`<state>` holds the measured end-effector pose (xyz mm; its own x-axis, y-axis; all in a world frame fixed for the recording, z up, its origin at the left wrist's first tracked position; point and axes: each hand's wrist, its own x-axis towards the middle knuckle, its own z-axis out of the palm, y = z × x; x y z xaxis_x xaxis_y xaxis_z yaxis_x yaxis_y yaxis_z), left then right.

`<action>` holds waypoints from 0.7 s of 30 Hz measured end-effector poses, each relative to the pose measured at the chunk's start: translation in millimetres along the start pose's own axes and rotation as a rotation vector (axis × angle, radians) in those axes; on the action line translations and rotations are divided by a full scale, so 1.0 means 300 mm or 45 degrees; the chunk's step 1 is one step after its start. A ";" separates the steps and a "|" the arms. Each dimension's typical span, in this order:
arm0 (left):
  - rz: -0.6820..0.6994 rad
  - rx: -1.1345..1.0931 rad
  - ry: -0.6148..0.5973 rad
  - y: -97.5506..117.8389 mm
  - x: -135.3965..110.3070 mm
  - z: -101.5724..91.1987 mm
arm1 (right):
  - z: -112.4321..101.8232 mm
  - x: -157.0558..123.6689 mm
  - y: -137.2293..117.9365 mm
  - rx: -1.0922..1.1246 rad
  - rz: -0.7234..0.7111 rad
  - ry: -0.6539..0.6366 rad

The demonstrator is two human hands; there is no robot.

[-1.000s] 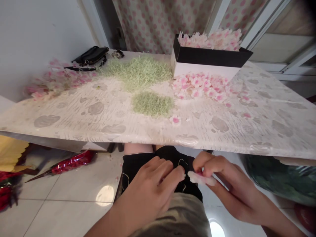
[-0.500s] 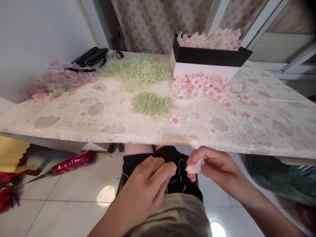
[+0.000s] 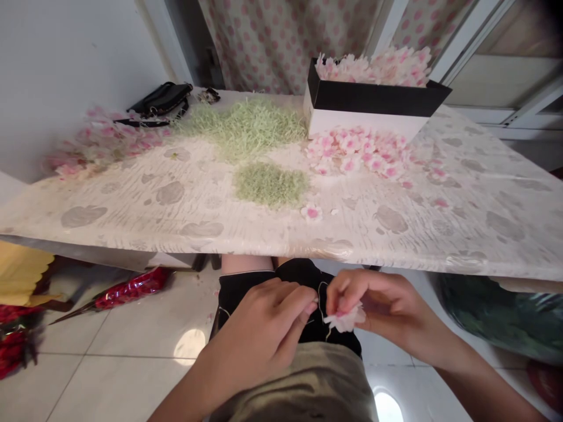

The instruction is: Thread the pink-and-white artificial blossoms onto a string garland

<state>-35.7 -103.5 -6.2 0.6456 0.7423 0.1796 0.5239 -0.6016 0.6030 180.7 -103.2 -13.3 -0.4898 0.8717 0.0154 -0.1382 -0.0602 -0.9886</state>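
Note:
Both hands hover over my lap, below the table's near edge. My right hand [image 3: 378,308] pinches a pale pink fabric flower [image 3: 347,320] between thumb and fingers. My left hand [image 3: 264,334] is curled, its fingertips pressed together close to the flower; whatever thin piece it holds is too small to make out. On the table [image 3: 132,223] lie two heaps of green stamen pieces [image 3: 270,183], a spread of pink flowers [image 3: 360,155] and one lone flower [image 3: 312,212].
A black and white box [image 3: 373,108] heaped with pink flowers stands at the back right. Blurred pink blossoms [image 3: 97,140] and a black bag [image 3: 162,99] lie at the back left. Red wrapped items [image 3: 132,287] rest on the floor tiles to the left.
My right hand has drawn the flower leftward toward my left fingertips and turned it, petals now pointing downward. My left hand has barely moved.

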 end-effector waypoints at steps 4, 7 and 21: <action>0.129 0.024 -0.013 0.008 0.002 -0.004 | 0.010 0.008 -0.012 -0.159 -0.144 -0.052; 0.210 0.075 -0.020 0.013 0.002 -0.007 | 0.022 0.006 -0.014 -0.230 -0.208 -0.037; 0.263 0.323 -0.128 0.035 0.001 -0.004 | 0.011 -0.013 -0.003 -0.419 -0.214 -0.101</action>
<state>-30.6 -109.3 1.3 0.7973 0.5719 0.1928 0.4898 -0.7998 0.3470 180.0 -108.1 -12.1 -0.5507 0.8150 0.1805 0.0552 0.2514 -0.9663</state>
